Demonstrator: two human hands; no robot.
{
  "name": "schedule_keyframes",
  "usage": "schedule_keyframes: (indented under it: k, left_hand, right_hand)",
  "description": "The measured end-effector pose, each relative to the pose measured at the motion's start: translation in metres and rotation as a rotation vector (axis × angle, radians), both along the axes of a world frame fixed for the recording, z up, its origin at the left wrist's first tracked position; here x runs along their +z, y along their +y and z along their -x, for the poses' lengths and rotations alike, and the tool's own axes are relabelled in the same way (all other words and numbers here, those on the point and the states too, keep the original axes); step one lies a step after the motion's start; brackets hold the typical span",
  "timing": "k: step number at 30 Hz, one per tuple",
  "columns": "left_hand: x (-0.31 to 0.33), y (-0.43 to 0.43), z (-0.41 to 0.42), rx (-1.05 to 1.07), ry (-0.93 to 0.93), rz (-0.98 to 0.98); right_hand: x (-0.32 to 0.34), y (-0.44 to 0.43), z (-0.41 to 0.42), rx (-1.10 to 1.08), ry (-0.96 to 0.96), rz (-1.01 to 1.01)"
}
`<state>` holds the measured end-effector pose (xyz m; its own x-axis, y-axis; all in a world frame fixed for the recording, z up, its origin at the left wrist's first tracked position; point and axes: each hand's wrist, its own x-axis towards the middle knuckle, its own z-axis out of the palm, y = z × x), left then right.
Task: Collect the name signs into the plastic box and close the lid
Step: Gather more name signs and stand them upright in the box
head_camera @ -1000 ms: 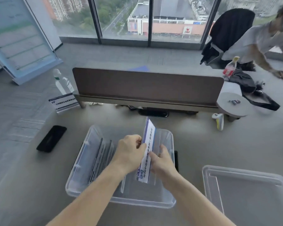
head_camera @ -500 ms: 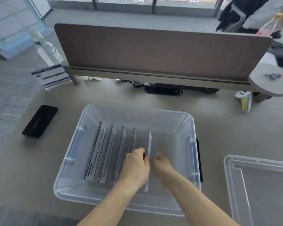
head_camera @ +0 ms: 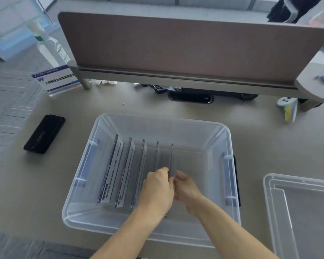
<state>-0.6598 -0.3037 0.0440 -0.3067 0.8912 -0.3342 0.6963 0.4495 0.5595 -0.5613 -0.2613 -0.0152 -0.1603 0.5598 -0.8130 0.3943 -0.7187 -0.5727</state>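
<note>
A clear plastic box sits on the desk in front of me. Inside it several acrylic name signs stand on edge in a row. Both my hands are down in the box, pinching the rightmost name sign from either side: my left hand on its left face, my right hand on its right. One more name sign, blue and white, stands on the desk at the far left. The clear lid lies flat at the right.
A black phone lies left of the box. A spray bottle stands behind the far sign. A brown desk divider runs across the back, with a white controller at its right end.
A second ago I held the sign above the box; it has since gone down into the row, and both hands followed it in. The camera tilted down and closer.
</note>
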Motion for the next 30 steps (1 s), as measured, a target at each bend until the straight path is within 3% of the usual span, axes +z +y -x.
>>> schedule_keyframes:
  k: [13, 20, 25, 30]
  left_hand:
    - [0.02, 0.002, 0.002, -0.027, 0.024, 0.063]
    - [0.133, 0.009, 0.06, 0.083, -0.193, -0.157]
    - [0.213, 0.017, 0.141, 0.288, -0.204, -0.298]
    - [0.229, 0.035, 0.238, 0.451, -0.182, -0.3]
  right_hand:
    - [0.026, -0.001, -0.005, -0.022, 0.016, -0.056]
    - [0.134, 0.02, -0.016, -0.254, 0.069, -0.461]
    - [0.229, 0.053, 0.026, -0.149, 0.186, -0.693]
    - [0.267, 0.064, 0.094, -0.013, 0.271, -0.759]
